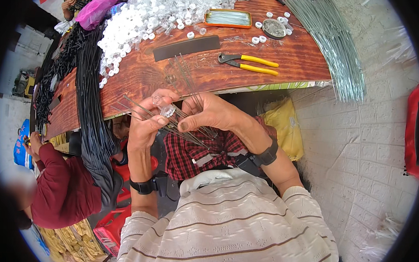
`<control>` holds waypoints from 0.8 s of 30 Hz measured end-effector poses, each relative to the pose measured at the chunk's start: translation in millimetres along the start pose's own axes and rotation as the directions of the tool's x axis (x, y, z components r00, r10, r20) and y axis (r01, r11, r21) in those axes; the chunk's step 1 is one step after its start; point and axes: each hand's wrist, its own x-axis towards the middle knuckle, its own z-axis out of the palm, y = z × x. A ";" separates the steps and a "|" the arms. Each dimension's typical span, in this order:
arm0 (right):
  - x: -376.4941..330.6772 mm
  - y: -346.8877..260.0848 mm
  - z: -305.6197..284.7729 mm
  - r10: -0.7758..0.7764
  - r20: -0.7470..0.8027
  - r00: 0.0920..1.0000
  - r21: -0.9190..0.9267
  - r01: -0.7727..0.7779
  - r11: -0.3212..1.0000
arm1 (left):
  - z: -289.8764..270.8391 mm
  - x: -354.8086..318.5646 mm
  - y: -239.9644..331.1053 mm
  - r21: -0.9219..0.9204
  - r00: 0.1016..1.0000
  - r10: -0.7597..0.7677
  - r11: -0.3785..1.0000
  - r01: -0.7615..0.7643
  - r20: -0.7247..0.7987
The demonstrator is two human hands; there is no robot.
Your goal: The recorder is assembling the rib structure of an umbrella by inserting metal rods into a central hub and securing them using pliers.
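Observation:
Above my lap, at the near edge of the table, my two hands work close together. Thumb and fingers of my left hand (147, 117) pinch a small clear plastic piece (167, 111), round and faceted. My right hand (210, 112) is closed around a loose bundle of thin metal wires (191, 136), which fan out below and above the fingers. More wires stick out leftward past my left hand; whether it grips them too is hard to tell. A red-and-black checked cloth (185, 158) covers my lap beneath.
Yellow-handled pincers (253, 64) and a dark flat bar (187, 47) lie on the wooden table (137, 77). Behind are a heap of clear and white plastic pieces (144, 20), a wire-filled tin (228, 18) and a round dish (274, 28). Wire bundles hang over both sides. A co-worker (69, 186) sits left.

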 end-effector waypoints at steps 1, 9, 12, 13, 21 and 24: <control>1.7 -0.8 1.2 0.015 0.003 1.000 -0.020 -0.015 1.000 | -4.4 -0.4 -2.2 -0.003 1.000 0.013 1.000 -0.013 -0.004; 4.5 -1.3 -6.9 0.080 0.003 0.997 -0.127 -0.079 0.989 | 3.9 0.3 -6.4 0.037 0.989 0.059 0.998 -0.054 -0.136; 3.1 2.3 -10.6 -0.008 0.015 1.000 -0.174 0.011 0.985 | 3.6 0.3 -8.6 0.033 0.987 0.043 0.999 -0.038 -0.154; 1.1 1.2 -11.7 0.000 0.025 1.000 -0.035 0.001 0.999 | 1.9 0.2 -11.0 0.027 0.986 0.052 0.998 -0.048 -0.161; -1.4 4.4 -12.9 -0.021 0.004 1.000 0.222 0.020 0.975 | -2.5 0.7 -12.4 0.048 0.986 0.067 0.997 -0.061 -0.155; -1.1 4.6 -11.1 -0.063 -0.007 0.998 0.162 0.063 0.985 | 1.1 1.3 -10.2 0.053 0.984 0.068 0.997 -0.060 -0.164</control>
